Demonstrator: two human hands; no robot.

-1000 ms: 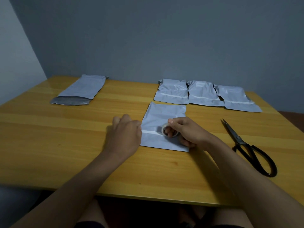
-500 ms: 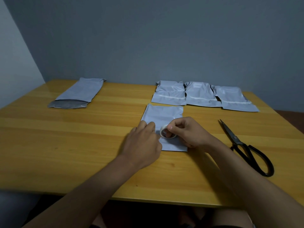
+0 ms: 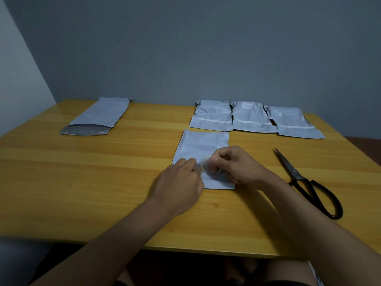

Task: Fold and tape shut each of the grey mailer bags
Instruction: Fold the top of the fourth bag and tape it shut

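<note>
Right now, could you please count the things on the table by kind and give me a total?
Taped mailer bags at the back: 3
Mailer bag under the hands: 1
Unfolded mailer bag: 1
Tape roll: 1
Scissors: 1
Total: 7

Folded grey mailer bag [image 3: 203, 144] flat near centre of tabletop [image 3: 103, 172]. Three taped bags [image 3: 252, 119] side by side behind it. Unfolded bag [image 3: 99, 116] far left, dark open mouth facing forward. Clear tape roll [image 3: 210, 167] atop central bag.
</note>
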